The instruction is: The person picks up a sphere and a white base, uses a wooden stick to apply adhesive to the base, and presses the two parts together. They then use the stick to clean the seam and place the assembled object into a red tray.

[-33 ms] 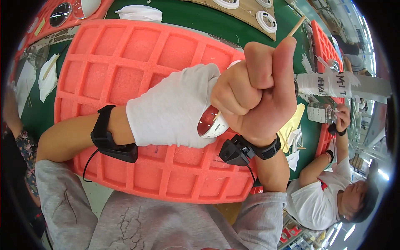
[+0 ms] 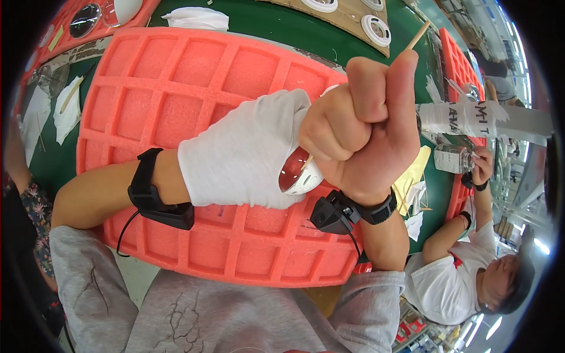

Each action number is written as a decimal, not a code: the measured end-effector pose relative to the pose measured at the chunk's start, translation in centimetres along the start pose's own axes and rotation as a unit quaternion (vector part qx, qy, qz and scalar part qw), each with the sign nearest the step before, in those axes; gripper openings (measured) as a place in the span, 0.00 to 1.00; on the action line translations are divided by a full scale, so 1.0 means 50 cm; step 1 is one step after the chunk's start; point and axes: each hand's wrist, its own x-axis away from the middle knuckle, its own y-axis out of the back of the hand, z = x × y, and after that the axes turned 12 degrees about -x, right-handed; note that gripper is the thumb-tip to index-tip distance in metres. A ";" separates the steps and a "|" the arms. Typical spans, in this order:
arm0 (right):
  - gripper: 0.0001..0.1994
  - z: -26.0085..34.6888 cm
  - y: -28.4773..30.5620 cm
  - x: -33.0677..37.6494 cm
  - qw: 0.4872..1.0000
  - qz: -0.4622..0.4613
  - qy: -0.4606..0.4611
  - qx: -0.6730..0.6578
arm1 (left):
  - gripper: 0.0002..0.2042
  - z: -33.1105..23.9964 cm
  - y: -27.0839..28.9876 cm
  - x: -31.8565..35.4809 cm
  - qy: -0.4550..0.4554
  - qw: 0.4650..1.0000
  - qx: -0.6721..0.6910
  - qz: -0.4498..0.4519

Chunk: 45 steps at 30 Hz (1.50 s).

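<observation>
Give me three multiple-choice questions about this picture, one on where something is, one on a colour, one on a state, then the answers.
1. Where is the foam tray?
A. under both hands
B. on a shelf
C. on the floor

2. What colour is the left hand's glove?
A. blue
B. white
C. black

3. How is the right hand?
A. open flat
B. closed in a fist around a thin stick
C. out of view

Answers:
1 A, the tray lies on the green table below the hands.
2 B, the cloth is white.
3 B, the fingers are curled and the stick pokes out above.

Both hands crowd above the red foam tray (image 2: 176,88), its far cells open.
</observation>
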 end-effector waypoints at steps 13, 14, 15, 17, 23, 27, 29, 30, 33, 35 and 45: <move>0.26 0.004 0.003 0.000 1.000 -0.001 -0.004 0.014 | 0.16 0.001 0.001 0.001 -0.017 1.000 -0.018 0.000; 0.26 0.003 0.003 0.000 1.000 -0.001 -0.005 0.014 | 0.16 0.000 0.002 0.001 -0.014 1.000 -0.019 0.004; 0.26 0.003 0.003 -0.001 1.000 0.002 -0.008 0.016 | 0.16 -0.001 0.003 0.002 -0.011 1.000 -0.020 0.009; 0.26 0.002 0.004 0.000 1.000 0.007 -0.014 0.021 | 0.16 -0.001 0.004 0.002 -0.008 1.000 -0.021 0.013; 0.26 0.003 0.002 0.000 0.999 0.018 -0.026 0.039 | 0.17 0.007 0.000 0.000 -0.023 0.999 -0.023 0.012; 0.26 0.005 0.000 0.001 0.999 0.021 -0.029 0.036 | 0.17 0.005 -0.002 0.000 -0.013 0.999 -0.031 0.022; 0.27 0.008 -0.003 -0.001 0.999 -0.003 -0.024 -0.021 | 0.17 0.004 0.001 -0.002 -0.011 0.999 -0.037 0.023; 0.27 0.015 -0.010 -0.003 1.000 -0.003 -0.024 -0.018 | 0.16 0.004 0.005 -0.004 -0.025 0.998 -0.036 0.037; 0.22 0.058 -0.049 -0.010 0.994 -0.029 -0.021 0.101 | 0.16 -0.001 0.015 -0.008 -0.059 0.996 -0.028 0.057; 0.16 0.064 -0.094 0.021 0.939 -0.056 -0.038 0.338 | 0.16 -0.003 0.015 -0.011 -0.020 0.997 0.004 0.072; 0.10 -0.021 -0.119 0.138 0.538 -0.094 0.034 0.837 | 0.24 0.016 0.007 0.012 -0.044 0.999 -0.006 0.020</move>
